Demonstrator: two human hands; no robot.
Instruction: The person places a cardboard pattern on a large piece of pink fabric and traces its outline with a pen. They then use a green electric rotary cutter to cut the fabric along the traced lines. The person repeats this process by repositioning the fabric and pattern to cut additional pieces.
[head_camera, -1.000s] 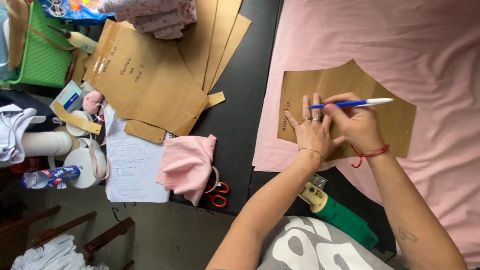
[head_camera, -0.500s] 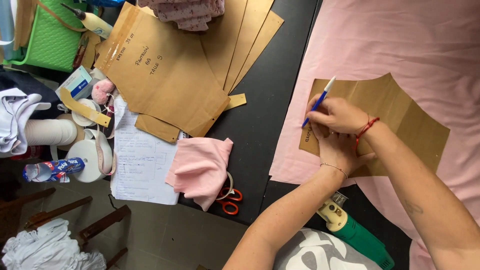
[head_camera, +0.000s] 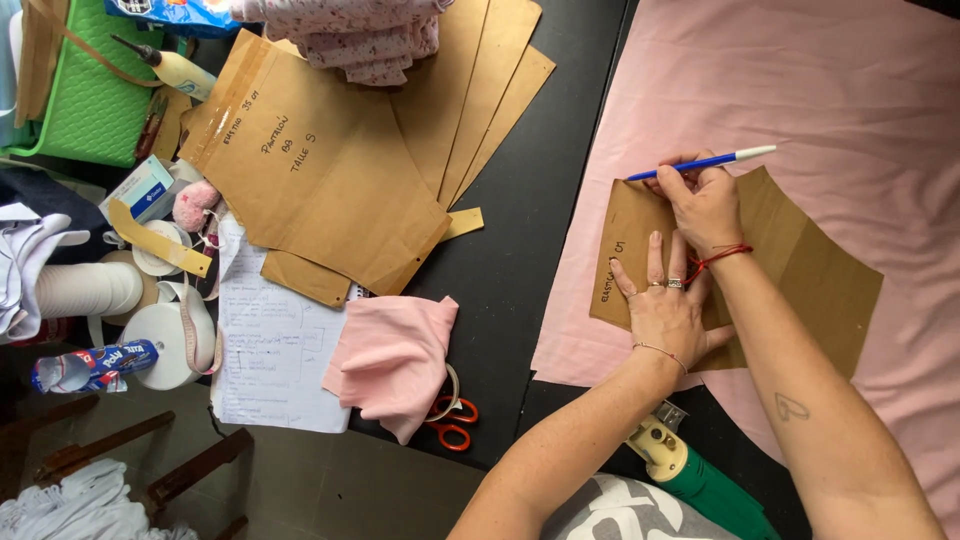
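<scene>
- Over on the right half of the black table (head_camera: 560, 200), I'm seeing a big sheet of pink fabric (head_camera: 860, 110) lying flat, with a brown paper pattern piece (head_camera: 800, 265) sitting on top of it.
- My left hand (head_camera: 665, 310) is lying flat on that pattern piece, fingers spread wide and pressing it against the fabric, not gripping anything. It's wearing rings and a thin bracelet.
- My right hand (head_camera: 705, 200) is closed around a blue pen (head_camera: 705, 162) with a white cap end, the tip sitting right at the pattern's upper left edge. It's got a red string around the wrist.
- The two hands are just beside each other, right one further up the table.
- Left of the fabric, a stack of bigger brown pattern sheets (head_camera: 330, 180) is fanning out, with a folded pink cloth scrap (head_camera: 390, 355) below them partly covering orange-handled scissors (head_camera: 452, 420).
- Next to that, a handwritten notebook page (head_camera: 270, 360) is lying near the table edge.
- Far left, a green basket (head_camera: 85, 100) and some white elastic rolls (head_camera: 90, 290) are sitting.
- Near my body, a green and yellow tool (head_camera: 690, 470) is poking out at the table edge.
</scene>
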